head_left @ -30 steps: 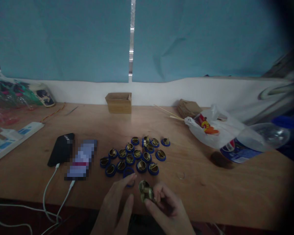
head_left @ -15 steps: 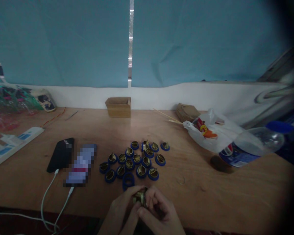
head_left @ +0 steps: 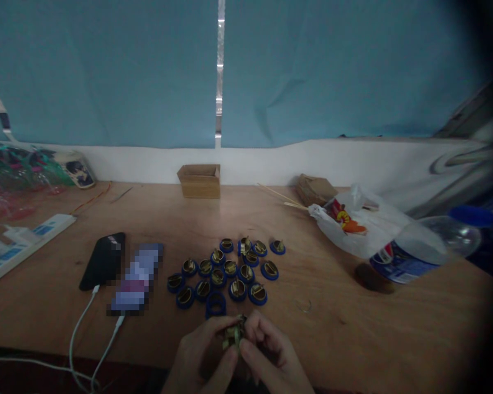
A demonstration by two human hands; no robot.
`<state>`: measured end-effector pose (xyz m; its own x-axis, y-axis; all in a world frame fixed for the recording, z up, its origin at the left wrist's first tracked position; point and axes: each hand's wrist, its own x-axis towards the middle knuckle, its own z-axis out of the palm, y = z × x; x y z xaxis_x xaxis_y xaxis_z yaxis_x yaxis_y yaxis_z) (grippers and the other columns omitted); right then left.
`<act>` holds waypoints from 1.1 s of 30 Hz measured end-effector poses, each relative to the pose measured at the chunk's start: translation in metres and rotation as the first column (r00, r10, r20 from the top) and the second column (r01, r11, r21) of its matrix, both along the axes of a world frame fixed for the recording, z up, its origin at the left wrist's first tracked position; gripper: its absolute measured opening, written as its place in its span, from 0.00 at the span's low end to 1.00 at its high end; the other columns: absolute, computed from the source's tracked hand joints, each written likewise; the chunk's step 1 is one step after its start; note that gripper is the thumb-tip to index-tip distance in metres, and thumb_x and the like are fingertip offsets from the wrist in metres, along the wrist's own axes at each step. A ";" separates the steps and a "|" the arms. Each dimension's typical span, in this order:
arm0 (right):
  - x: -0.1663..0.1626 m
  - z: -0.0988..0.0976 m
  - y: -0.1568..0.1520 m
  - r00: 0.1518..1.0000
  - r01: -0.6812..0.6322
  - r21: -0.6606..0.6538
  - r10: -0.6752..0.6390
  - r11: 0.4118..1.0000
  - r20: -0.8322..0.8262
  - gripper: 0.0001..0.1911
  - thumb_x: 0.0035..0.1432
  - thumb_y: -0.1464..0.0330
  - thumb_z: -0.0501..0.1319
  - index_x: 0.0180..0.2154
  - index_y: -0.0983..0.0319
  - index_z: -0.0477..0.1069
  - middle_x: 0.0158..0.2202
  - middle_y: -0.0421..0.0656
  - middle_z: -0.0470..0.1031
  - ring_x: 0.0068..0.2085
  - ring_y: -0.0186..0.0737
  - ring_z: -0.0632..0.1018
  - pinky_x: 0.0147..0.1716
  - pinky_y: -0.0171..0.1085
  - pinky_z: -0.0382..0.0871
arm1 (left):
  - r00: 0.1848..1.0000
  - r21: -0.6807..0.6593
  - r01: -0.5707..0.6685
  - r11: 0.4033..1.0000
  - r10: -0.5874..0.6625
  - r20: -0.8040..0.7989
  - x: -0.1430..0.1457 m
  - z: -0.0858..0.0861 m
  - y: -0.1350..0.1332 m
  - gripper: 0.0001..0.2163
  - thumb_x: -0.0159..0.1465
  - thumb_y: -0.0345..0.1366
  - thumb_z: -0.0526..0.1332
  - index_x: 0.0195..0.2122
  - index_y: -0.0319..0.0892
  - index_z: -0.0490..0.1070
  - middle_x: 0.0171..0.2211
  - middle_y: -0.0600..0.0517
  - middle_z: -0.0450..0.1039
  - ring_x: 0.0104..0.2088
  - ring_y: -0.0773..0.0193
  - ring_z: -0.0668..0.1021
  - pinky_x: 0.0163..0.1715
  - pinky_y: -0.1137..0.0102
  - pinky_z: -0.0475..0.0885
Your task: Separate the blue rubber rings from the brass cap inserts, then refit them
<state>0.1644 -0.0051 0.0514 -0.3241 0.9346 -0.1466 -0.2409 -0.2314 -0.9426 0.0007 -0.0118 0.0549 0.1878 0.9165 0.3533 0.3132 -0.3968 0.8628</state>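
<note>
Head view: the brass piece point(head_left: 232, 336), above the near edge of the table point(head_left: 337, 345), is pinched between left hand point(head_left: 197, 350) and right hand point(head_left: 271, 350); a second ago only the right held it, suggesting two-handed work. Its long axis seems near-left to far-right, facing unclear. Just beyond lies a blue ring point(head_left: 216, 301).

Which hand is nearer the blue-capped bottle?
Right. The right hand is left of the bottle, closer to the camera; the left hand is farther left, beyond the right hand.
</note>
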 end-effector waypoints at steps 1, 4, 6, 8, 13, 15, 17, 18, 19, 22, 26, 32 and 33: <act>0.000 -0.001 0.001 0.999 -0.004 -0.009 0.003 1.000 -0.034 0.22 0.56 0.52 0.65 0.28 0.59 0.57 0.25 0.33 0.57 0.25 0.29 0.58 0.23 0.31 0.51 | 1.000 0.015 -0.023 1.000 0.023 0.008 0.001 0.001 0.000 0.17 0.61 0.27 0.61 0.50 0.49 0.72 0.42 0.52 0.82 0.41 0.64 0.83 0.42 0.76 0.76; -0.001 -0.006 0.004 0.991 -0.045 0.002 0.044 0.999 -0.122 0.23 0.54 0.53 0.66 0.27 0.59 0.56 0.24 0.32 0.56 0.24 0.29 0.56 0.23 0.31 0.50 | 0.999 0.044 -0.040 0.998 0.039 0.017 0.004 0.003 0.000 0.16 0.59 0.27 0.61 0.48 0.50 0.73 0.42 0.51 0.82 0.39 0.63 0.83 0.41 0.76 0.76; -0.001 -0.007 0.005 0.987 -0.069 0.025 0.072 0.997 -0.146 0.24 0.53 0.52 0.67 0.27 0.59 0.55 0.23 0.32 0.56 0.23 0.28 0.55 0.23 0.30 0.49 | 1.000 0.051 -0.017 0.999 0.016 0.019 0.004 0.004 0.000 0.17 0.58 0.27 0.62 0.48 0.50 0.72 0.42 0.51 0.82 0.38 0.63 0.84 0.39 0.76 0.77; -0.001 -0.005 0.004 0.988 -0.072 0.019 0.074 0.997 -0.135 0.24 0.53 0.52 0.67 0.27 0.58 0.55 0.23 0.32 0.57 0.23 0.28 0.55 0.23 0.30 0.49 | 1.000 0.061 0.004 0.998 -0.005 0.014 0.002 0.004 0.000 0.19 0.57 0.27 0.62 0.49 0.50 0.71 0.42 0.51 0.82 0.38 0.62 0.84 0.39 0.76 0.77; -0.003 -0.001 0.000 0.991 -0.049 -0.024 0.046 0.998 -0.124 0.25 0.52 0.50 0.67 0.28 0.58 0.56 0.24 0.33 0.60 0.24 0.28 0.58 0.25 0.31 0.51 | 0.994 -0.001 0.098 0.995 -0.098 -0.040 -0.004 0.003 0.002 0.20 0.56 0.26 0.63 0.50 0.47 0.71 0.41 0.51 0.82 0.38 0.62 0.83 0.40 0.75 0.78; -0.003 -0.003 0.000 0.991 -0.054 -0.021 0.051 0.998 -0.121 0.25 0.50 0.50 0.67 0.27 0.58 0.55 0.25 0.33 0.60 0.25 0.29 0.60 0.26 0.31 0.53 | 0.993 -0.015 0.114 0.993 -0.114 -0.042 -0.006 0.004 0.002 0.20 0.55 0.26 0.63 0.50 0.47 0.70 0.41 0.51 0.81 0.38 0.62 0.83 0.39 0.75 0.78; -0.002 -0.008 0.001 0.991 -0.079 -0.007 0.078 0.997 -0.112 0.25 0.50 0.50 0.67 0.27 0.58 0.55 0.25 0.34 0.60 0.26 0.31 0.62 0.27 0.32 0.54 | 0.990 -0.023 0.125 0.992 -0.126 -0.058 -0.006 0.004 0.002 0.21 0.54 0.26 0.64 0.49 0.47 0.70 0.41 0.51 0.81 0.38 0.62 0.83 0.39 0.75 0.77; -0.002 -0.010 0.002 0.990 -0.094 0.001 0.093 0.996 -0.107 0.25 0.51 0.51 0.67 0.27 0.58 0.55 0.25 0.34 0.61 0.27 0.31 0.63 0.27 0.32 0.54 | 0.989 -0.034 0.128 0.991 -0.130 -0.077 -0.006 0.005 0.002 0.21 0.54 0.25 0.64 0.49 0.47 0.70 0.41 0.51 0.81 0.39 0.62 0.83 0.40 0.74 0.77; -0.001 -0.013 0.002 0.990 -0.102 0.011 0.103 0.995 -0.100 0.24 0.51 0.51 0.67 0.27 0.58 0.55 0.26 0.34 0.61 0.27 0.31 0.62 0.27 0.32 0.54 | 0.987 -0.047 0.128 0.991 -0.132 -0.095 -0.006 0.006 0.002 0.20 0.54 0.25 0.64 0.48 0.47 0.70 0.40 0.52 0.81 0.39 0.62 0.83 0.40 0.74 0.77; 0.002 -0.016 0.002 0.994 -0.092 0.046 0.095 0.995 -0.054 0.24 0.51 0.51 0.67 0.27 0.59 0.57 0.24 0.33 0.58 0.26 0.30 0.58 0.26 0.31 0.51 | 0.984 -0.088 0.131 0.988 -0.140 -0.111 -0.006 0.008 0.003 0.19 0.55 0.26 0.63 0.48 0.47 0.70 0.40 0.51 0.81 0.39 0.61 0.83 0.41 0.73 0.77; 0.001 -0.013 0.001 0.998 -0.066 0.054 0.065 0.996 0.019 0.23 0.52 0.51 0.66 0.27 0.59 0.58 0.23 0.32 0.56 0.25 0.30 0.55 0.25 0.31 0.49 | 0.977 -0.136 0.185 0.973 -0.197 -0.081 -0.006 0.005 0.003 0.19 0.54 0.28 0.64 0.47 0.46 0.69 0.39 0.50 0.80 0.38 0.60 0.83 0.38 0.71 0.77; 0.000 -0.010 0.003 0.991 -0.063 0.099 0.051 0.993 0.123 0.22 0.54 0.49 0.64 0.26 0.59 0.62 0.24 0.34 0.58 0.26 0.32 0.60 0.26 0.32 0.55 | 0.977 -0.208 0.160 0.965 -0.184 -0.104 -0.008 -0.003 0.003 0.19 0.51 0.29 0.67 0.45 0.45 0.71 0.39 0.49 0.81 0.38 0.57 0.83 0.37 0.69 0.78; 0.001 -0.010 0.003 0.988 -0.076 0.094 0.062 0.993 0.140 0.21 0.55 0.50 0.63 0.27 0.59 0.63 0.23 0.34 0.58 0.25 0.32 0.61 0.26 0.32 0.55 | 0.978 -0.224 0.154 0.962 -0.181 -0.107 -0.008 -0.003 0.003 0.20 0.51 0.29 0.67 0.46 0.45 0.72 0.39 0.49 0.81 0.38 0.57 0.83 0.37 0.70 0.78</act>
<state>0.1658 -0.0022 0.0419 -0.3719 0.9227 -0.1016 -0.0955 -0.1469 -0.9845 -0.0072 -0.0084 0.0519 0.3752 0.9196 0.1165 0.3692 -0.2636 0.8912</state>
